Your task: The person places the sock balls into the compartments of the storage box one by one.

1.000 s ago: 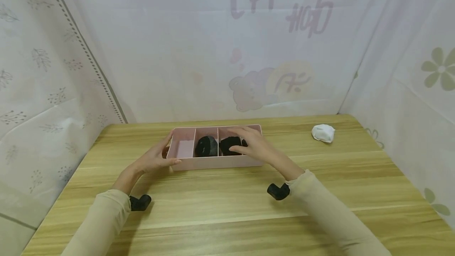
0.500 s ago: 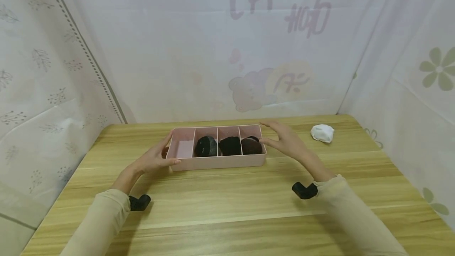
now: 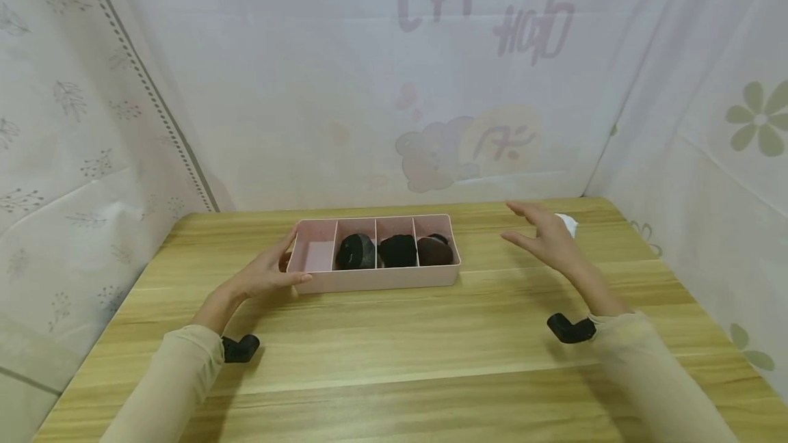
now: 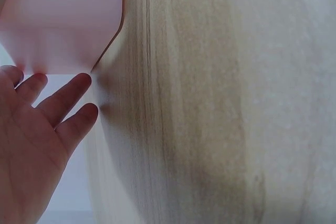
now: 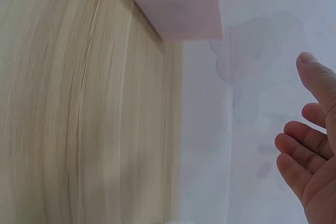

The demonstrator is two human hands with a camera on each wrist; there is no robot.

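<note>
A pink divided box [image 3: 378,281] rests on the table, its leftmost compartment bare. Rolled-up dark cloth bundles that look like socks fill the others: a black-and-grey one [image 3: 356,251], a black one [image 3: 397,251] and a dark brown one [image 3: 434,250]. My left hand [image 3: 263,273] holds the box's left end, thumb on the front face and index finger by the back corner; in the left wrist view other fingertips [image 4: 79,82] meet the end wall. Over the table to the right, my right hand [image 3: 550,238] is apart from the box, thumb and fingers spread, holding nothing.
A white crumpled bundle [image 3: 568,224] lies at the back right, partly hidden behind my right hand. The wooden table [image 3: 369,361] is bordered by a printed white curtain [image 3: 308,87] at the back and both sides. Black wrist mounts [image 3: 570,329] stick out from the sleeves.
My right hand has moved from over the box's right compartments out to the right, towards the white bundle, uncovering the dark brown bundle. The left hand and the box stay in place.
</note>
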